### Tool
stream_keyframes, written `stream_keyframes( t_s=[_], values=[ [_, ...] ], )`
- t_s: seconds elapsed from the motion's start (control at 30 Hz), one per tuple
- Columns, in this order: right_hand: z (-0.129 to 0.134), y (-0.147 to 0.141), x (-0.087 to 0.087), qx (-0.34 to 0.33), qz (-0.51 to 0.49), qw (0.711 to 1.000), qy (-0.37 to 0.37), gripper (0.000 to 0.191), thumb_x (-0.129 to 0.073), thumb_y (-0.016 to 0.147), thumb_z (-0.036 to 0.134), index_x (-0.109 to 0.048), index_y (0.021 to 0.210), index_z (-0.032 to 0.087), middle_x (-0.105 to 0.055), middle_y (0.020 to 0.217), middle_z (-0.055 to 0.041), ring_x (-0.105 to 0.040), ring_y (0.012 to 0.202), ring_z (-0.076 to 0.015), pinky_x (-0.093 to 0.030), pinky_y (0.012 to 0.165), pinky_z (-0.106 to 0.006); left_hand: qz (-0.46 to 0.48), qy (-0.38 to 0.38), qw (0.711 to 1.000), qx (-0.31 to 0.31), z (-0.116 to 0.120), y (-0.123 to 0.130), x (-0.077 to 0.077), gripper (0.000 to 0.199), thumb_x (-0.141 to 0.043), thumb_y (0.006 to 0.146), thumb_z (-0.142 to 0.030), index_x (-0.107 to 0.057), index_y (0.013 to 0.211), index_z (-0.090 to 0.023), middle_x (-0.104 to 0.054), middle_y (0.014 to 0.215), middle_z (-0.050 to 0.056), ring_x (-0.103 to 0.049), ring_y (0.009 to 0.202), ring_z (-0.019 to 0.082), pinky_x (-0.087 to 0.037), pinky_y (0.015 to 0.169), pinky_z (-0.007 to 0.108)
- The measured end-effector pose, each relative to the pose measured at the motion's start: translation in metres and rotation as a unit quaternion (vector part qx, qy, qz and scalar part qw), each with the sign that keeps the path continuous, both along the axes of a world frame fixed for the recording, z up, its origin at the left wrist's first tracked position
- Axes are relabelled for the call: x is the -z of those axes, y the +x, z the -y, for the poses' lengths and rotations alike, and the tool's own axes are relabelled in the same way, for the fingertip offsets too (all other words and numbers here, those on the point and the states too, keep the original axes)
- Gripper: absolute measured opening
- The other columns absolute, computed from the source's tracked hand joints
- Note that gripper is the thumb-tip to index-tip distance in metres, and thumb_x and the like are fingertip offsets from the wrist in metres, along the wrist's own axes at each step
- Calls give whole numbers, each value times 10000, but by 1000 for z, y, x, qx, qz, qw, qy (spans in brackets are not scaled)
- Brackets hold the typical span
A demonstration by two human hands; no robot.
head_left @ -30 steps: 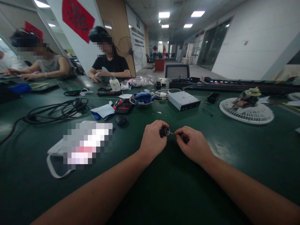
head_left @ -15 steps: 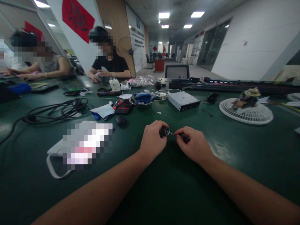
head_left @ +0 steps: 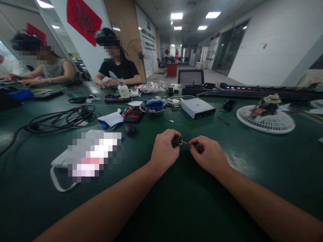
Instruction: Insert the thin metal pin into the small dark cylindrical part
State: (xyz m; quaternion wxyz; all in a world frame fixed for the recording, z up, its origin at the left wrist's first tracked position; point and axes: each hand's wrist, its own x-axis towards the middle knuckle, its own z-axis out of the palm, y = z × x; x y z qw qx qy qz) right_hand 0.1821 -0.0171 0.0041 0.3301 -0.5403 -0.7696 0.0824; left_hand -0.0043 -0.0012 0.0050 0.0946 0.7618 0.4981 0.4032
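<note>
One dark cylinder [head_left: 177, 141] sits wrapped in your left grip [head_left: 165, 147] over the worktop [head_left: 161, 205], your right grip [head_left: 208, 152] pinched closed on a thin-shafted tool [head_left: 184, 143] meeting its open end, so uneven pressure could make that tool skid.

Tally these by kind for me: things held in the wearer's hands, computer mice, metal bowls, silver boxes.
Held things: 2 (dark cylinder in the left hand, thin-shafted tool in the right hand)
Computer mouse: 1
Metal bowl: 1
Silver box: 1
Total: 5
</note>
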Motion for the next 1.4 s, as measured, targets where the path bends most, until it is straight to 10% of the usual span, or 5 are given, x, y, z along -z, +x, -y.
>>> stream_keyframes(
  t_s=[1.4],
  values=[
    [2, -1, 0, -39, -4, 999, 15, 147, -589, 855, 200, -699, 950, 224, -701, 913, -18, -635, 772, -163, -485, 692, -309, -11, -9, 1000, 22, -1, 1, 1, 293, -612, 712, -12, -632, 915, -222, -687, 959, 9, -637, 945, 202, -491, 830, 358]
  ],
)
